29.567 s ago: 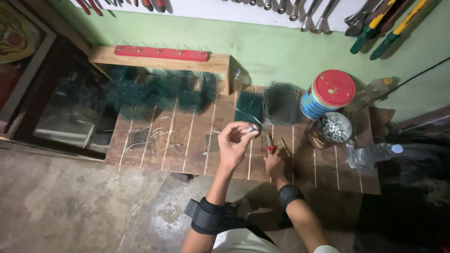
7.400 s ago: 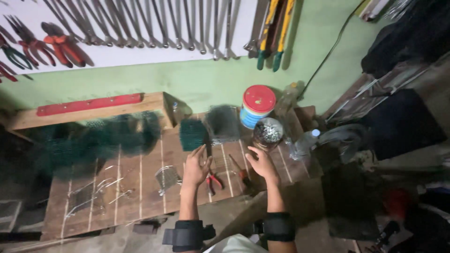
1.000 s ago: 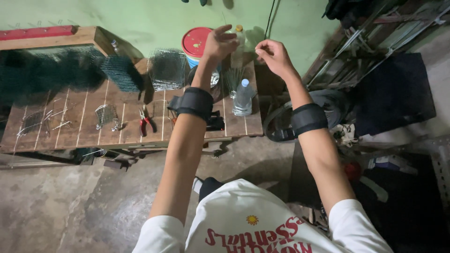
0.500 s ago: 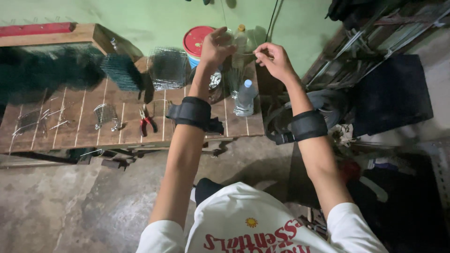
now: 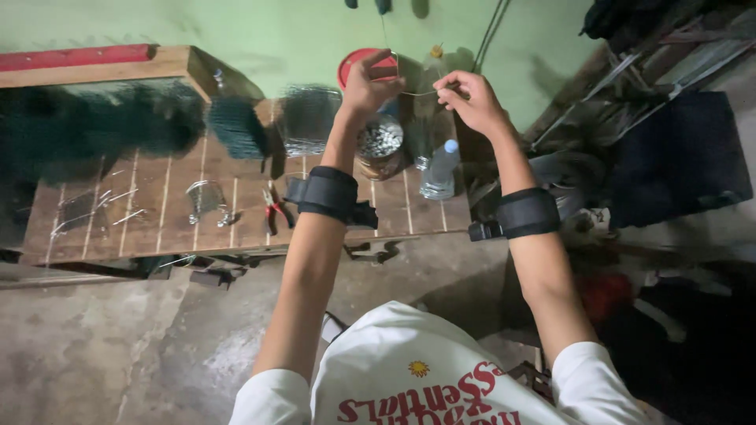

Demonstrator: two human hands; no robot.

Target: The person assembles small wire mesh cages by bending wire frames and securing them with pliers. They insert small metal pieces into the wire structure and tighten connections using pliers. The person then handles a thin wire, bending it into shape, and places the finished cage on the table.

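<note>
2 hands are raised above the far end of the table [image 5: 236, 228], and between them I see a thin wire [image 5: 417, 93], taut and nearly level. The risk I judge: it is so fine that a slack pinch could let it spring free and drop among the jar of small metal parts [image 5: 379, 143] and the plastic bottle [image 5: 439, 169] below. My left hand [image 5: 366, 85] is closed to a fingertip pinch on 1 end; my right hand [image 5: 470, 98] pinches the other, though blur hides the exact contact.
</note>
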